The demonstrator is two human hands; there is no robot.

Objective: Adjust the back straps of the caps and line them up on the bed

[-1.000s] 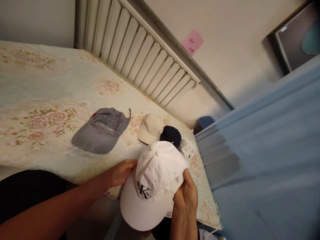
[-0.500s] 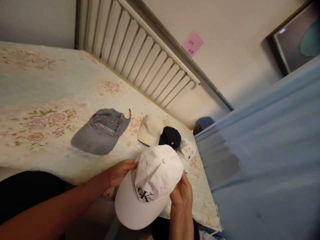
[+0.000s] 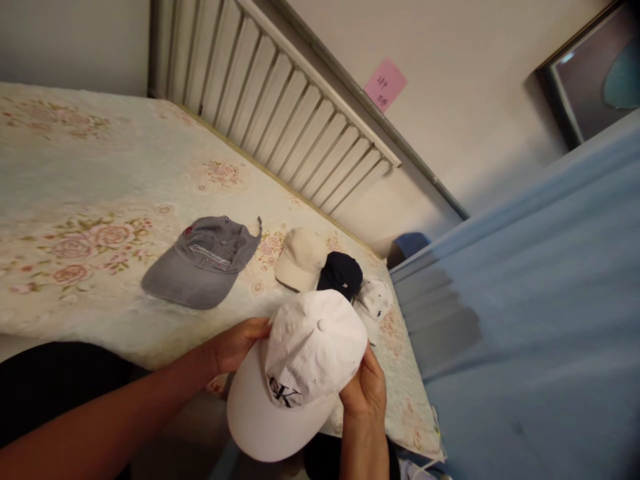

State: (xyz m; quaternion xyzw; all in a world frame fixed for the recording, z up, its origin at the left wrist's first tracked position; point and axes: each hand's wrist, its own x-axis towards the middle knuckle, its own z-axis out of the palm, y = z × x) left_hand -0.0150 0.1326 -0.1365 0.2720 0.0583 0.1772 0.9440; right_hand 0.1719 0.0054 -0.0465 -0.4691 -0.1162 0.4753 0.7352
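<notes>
Between my two hands is a white baseball cap (image 3: 315,353) with black "CK" letters on its front, its brim tilted toward me and to the left. My left hand (image 3: 239,345) grips its left side, thumb on top and fingers hidden behind. At the right edge, my right hand (image 3: 366,387) is closed round the cap, with part of its fingers under it. Beyond lie a grey cap (image 3: 203,263), a beige cap (image 3: 301,259), a dark navy cap (image 3: 342,273) and another white cap (image 3: 374,300) with a small dark logo.
The caps lie on a bed with a floral sheet (image 3: 125,180). A white slatted rail (image 3: 280,93) runs along its far side by the wall. A blue curtain (image 3: 525,300) hangs at the right. A pink note (image 3: 385,85) is stuck on the wall.
The held white cap has turned and shifted slightly to the left, its letters moving a little left. Both hands keep their hold, and the other caps lie as before.
</notes>
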